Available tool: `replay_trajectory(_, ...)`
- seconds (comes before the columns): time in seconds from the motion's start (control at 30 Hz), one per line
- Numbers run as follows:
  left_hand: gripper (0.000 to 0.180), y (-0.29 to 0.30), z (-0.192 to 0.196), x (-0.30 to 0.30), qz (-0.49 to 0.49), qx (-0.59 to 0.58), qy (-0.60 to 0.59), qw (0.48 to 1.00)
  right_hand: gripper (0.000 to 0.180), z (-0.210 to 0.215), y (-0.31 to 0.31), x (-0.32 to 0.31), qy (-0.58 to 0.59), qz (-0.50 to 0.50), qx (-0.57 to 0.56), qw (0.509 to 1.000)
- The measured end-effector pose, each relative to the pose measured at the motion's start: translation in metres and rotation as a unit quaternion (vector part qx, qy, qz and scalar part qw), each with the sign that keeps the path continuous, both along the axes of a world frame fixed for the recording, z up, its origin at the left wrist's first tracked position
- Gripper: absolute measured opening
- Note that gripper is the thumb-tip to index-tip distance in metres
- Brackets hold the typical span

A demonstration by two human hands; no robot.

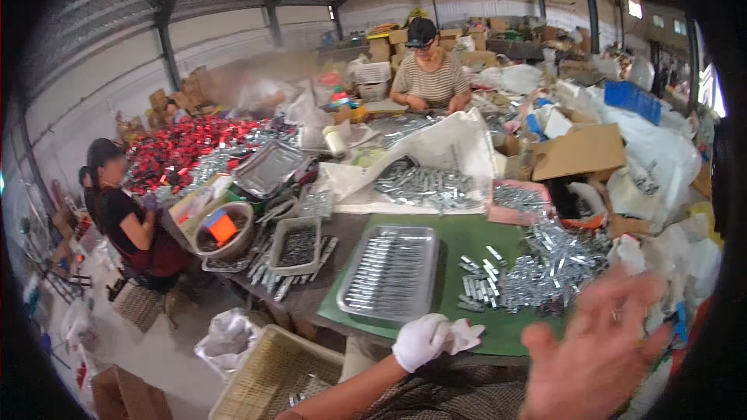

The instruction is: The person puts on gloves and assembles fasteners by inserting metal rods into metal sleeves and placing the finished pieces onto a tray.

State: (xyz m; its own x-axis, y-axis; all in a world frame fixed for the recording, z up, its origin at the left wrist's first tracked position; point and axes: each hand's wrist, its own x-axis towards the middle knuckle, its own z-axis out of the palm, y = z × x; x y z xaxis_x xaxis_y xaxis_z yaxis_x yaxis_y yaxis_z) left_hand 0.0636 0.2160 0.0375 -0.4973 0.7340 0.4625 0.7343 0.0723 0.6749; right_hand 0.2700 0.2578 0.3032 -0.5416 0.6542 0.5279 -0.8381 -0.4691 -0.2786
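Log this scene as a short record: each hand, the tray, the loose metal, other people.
Left hand: white-gloved, at the near edge of the green mat; grip unclear
Right hand: bare, blurred, fingers spread
Clear tray: on the mat, holding rows of metal pieces
Metal heap: right of the tray
Others: person in striped top across; person in dark top at left

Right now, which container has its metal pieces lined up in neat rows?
The clear rectangular plastic tray on the green mat, beyond the white-gloved left hand; the pink rectangular tray and cream rectangular tub hold theirs jumbled.
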Motion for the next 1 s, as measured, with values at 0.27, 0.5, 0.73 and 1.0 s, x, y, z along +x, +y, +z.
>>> replay_trajectory(0.27,0.015,0.003,-0.006,-0.007,-0.01,0.015,0.082,0.997,0.036,-0.038,0.02,-0.019,-0.155,0.035,-0.005,0.987)
replay_trajectory(0.5,0.015,0.002,-0.005,-0.007,-0.025,0.023,0.079,0.996,0.036,-0.093,0.046,-0.03,-0.327,0.01,0.243,0.913)
replay_trajectory(0.73,0.021,-0.003,-0.012,-0.005,-0.024,-0.005,-0.001,1.0,0.037,-0.137,0.088,-0.042,-0.446,-0.088,0.529,0.717)
replay_trajectory(1.0,0.032,0.001,0.019,0.015,-0.001,0.209,-0.456,0.865,0.039,-0.231,0.108,-0.04,-0.399,-0.361,0.722,0.435)
